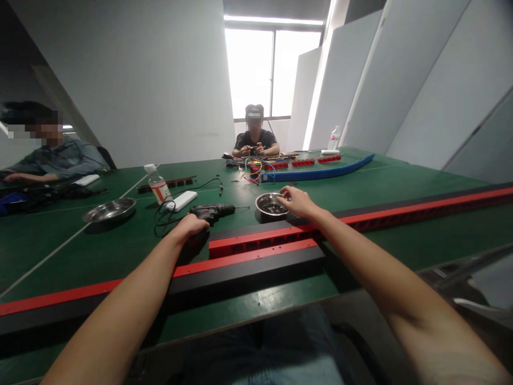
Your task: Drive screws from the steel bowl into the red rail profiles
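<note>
My left hand (pixel 195 224) is wrapped round the grip of a black cordless drill (pixel 210 214), which has a long thin bit pointing right. My right hand (pixel 298 202) reaches over the right rim of a small steel bowl (pixel 267 197), thumb and fingers apart above the small dark pieces, apparently screws (pixel 273 208), inside it. Whether a fingertip touches one is too small to tell. Below my hands, two long red and black bars (pixel 256 241) (pixel 244 262) lie across the table, one partly behind the other. My forearms pass over them.
A second steel dish (pixel 110 210), a plastic bottle (pixel 158 184) and a white power bank-like block (pixel 182 201) with a black cable stand left. Farther back lie coloured wires (pixel 254 168), red strips (pixel 303 163) and a blue bar (pixel 320 172). Two people sit at the green table (pixel 224 187).
</note>
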Tool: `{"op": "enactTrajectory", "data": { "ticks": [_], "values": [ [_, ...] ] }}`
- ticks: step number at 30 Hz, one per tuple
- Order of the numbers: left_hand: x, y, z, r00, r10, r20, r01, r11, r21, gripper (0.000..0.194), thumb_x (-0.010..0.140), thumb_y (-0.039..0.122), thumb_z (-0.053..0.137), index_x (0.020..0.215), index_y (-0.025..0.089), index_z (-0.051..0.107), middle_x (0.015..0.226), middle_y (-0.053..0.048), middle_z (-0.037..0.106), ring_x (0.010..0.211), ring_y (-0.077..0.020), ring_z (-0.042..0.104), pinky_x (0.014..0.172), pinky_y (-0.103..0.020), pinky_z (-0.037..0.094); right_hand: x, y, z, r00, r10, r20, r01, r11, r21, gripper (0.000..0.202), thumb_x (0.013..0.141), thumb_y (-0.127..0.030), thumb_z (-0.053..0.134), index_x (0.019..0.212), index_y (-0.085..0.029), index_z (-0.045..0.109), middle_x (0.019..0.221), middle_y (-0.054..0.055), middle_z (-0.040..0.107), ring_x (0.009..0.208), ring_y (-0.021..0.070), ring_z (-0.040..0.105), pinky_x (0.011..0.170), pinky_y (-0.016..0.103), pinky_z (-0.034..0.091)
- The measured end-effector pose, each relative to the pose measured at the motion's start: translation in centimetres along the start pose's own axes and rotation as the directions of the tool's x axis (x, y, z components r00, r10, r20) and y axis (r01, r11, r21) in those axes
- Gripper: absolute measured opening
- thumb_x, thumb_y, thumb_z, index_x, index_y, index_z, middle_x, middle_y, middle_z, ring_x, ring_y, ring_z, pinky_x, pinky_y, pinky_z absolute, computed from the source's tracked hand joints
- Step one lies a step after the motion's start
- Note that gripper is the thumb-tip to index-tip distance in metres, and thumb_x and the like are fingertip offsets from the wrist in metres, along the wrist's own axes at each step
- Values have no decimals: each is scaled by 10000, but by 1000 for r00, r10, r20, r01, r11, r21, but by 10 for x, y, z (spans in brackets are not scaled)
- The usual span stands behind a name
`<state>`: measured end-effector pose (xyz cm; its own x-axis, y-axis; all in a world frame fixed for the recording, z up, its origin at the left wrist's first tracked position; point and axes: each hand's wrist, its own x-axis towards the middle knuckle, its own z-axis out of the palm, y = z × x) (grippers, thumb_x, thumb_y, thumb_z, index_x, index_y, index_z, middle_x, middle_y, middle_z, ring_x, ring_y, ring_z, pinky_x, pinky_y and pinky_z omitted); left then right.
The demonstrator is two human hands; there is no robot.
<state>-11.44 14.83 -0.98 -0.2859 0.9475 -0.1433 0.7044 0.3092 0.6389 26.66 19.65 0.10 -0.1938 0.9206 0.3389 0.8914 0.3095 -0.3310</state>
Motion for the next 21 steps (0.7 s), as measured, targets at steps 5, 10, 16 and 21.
{"op": "enactTrajectory", "data": {
  "ticks": [5,10,16,21],
  "values": [
    [-9,4,-5,997,38,-67,-60,927,-369,279,577,231,814,754,152,614,571,-42,595,478,-188,560,454,-277,400,45,-20,23,939,176,296,-122,974,-194,379,851,-468,646,1154,-258,735,1184,122,723,1122,329,643,981,447,420],
    [-21,24,-9,977,150,-150,-213,699,-683,324,716,356,736,944,172,599,734,-7,607,585,-128,587,559,-245,500,54,-28,40,896,206,393,-127,968,-218,378,760,-444,742,1108,-298,768,1157,106,735,1134,346,638,1028,492,385],
    [-33,28,-10,897,399,192,96,248,-964,271,786,310,743,950,107,671,664,6,551,574,-97,563,596,-230,538,51,-32,42,898,237,370,-184,967,-175,358,717,-317,766,1073,-281,779,1056,88,759,1059,307,668,943,416,442],
    [-33,28,-4,876,425,228,147,214,-966,266,829,276,724,994,70,688,662,-8,564,573,-106,572,552,-218,526,48,-31,32,889,281,361,-233,957,-172,194,753,-350,745,871,-205,798,908,118,757,889,283,693,818,375,476]
  ]
}}
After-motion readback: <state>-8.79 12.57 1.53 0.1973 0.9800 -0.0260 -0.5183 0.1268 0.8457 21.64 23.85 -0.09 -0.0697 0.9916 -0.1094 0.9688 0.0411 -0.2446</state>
